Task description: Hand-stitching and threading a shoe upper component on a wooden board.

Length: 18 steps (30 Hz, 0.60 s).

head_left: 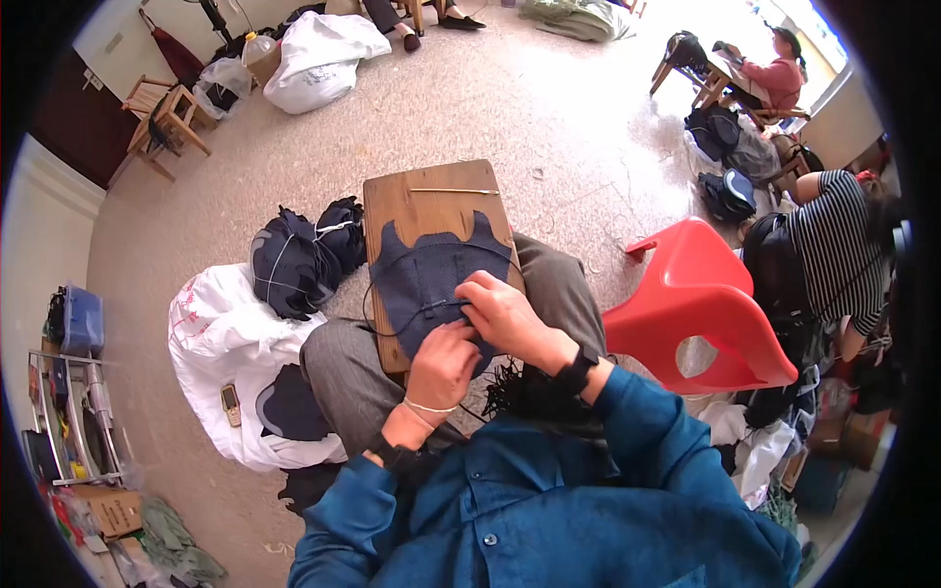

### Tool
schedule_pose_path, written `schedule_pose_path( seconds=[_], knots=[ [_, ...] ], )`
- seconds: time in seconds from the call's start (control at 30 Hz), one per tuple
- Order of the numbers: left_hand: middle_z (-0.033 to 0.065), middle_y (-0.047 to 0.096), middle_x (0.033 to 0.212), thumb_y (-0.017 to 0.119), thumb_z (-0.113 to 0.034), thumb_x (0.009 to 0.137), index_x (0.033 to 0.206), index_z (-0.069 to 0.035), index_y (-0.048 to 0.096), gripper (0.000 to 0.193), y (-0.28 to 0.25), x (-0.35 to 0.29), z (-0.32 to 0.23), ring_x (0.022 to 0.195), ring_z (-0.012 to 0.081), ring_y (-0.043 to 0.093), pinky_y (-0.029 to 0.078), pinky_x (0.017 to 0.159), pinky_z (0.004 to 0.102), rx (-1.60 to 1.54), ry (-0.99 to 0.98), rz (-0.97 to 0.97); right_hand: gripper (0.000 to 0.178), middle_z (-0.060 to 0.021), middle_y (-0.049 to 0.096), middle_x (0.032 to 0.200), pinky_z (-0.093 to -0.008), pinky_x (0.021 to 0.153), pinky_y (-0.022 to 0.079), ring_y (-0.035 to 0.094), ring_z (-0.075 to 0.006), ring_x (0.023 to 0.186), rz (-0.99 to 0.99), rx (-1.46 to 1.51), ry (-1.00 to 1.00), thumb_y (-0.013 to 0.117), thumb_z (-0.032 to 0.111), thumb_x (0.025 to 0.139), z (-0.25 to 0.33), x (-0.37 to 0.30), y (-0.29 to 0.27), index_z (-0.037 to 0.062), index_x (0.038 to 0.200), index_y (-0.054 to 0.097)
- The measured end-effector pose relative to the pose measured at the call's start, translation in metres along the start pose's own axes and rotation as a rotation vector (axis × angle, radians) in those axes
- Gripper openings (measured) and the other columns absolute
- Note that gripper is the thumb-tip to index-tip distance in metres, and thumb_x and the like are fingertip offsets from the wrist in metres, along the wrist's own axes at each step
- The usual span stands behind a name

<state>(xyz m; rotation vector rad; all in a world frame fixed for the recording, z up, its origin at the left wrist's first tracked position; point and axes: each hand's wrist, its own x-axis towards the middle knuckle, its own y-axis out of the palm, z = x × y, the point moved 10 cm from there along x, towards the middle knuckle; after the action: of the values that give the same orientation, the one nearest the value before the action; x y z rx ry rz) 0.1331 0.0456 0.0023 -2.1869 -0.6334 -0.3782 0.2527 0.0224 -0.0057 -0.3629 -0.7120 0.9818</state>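
A dark blue cut fabric piece (421, 274) with two pointed corners and a curved top edge lies on a wooden board (431, 208) across my lap. A thin dark cord (385, 331) loops over the fabric and past the board's left edge. My left hand (441, 367) is closed at the fabric's lower part, its fingertips pinching the cloth. Just above and to the right, my right hand (502, 312) is pinched over the middle of the piece; what its fingertips hold is hidden. A thin pale stick (454, 191) rests near the board's far edge.
Tied bundles of dark fabric pieces (294, 257) and a white sack (230, 318) with a phone (231, 405) on it lie to my left. A red plastic stool (686, 294) stands close on my right. Beyond it, a person in a striped top (833, 240) bends over.
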Motion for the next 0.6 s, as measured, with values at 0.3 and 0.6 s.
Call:
schedule_pose_path(
  seconds=[0.3,0.6],
  knots=[
    [0.0185,0.069,0.111,0.073,-0.004,0.083,0.091,-0.001,0.064,0.013,0.021,-0.012,0.020,0.117,0.0394,0.063,0.045,0.108,0.0521,-0.029,-0.006,0.059,0.024,-0.0191,0.063,0.094,-0.0440,0.071,0.058,0.070,-0.0368,0.085,0.516,-0.514,-0.097,0.073,0.004,0.073,-0.001,0.031,0.055,-0.0009,0.094,0.062],
    [0.0186,0.069,0.110,0.073,-0.005,0.084,0.099,-0.002,0.066,0.016,0.021,-0.013,0.024,0.114,0.0400,0.063,0.047,0.105,0.0500,-0.062,-0.047,0.018,0.018,-0.0186,0.063,0.089,-0.0462,0.066,0.056,0.068,-0.0389,0.079,0.569,-0.296,-0.247,0.068,0.010,0.082,0.023,0.034,0.064,-0.0019,0.091,0.059]
  ],
)
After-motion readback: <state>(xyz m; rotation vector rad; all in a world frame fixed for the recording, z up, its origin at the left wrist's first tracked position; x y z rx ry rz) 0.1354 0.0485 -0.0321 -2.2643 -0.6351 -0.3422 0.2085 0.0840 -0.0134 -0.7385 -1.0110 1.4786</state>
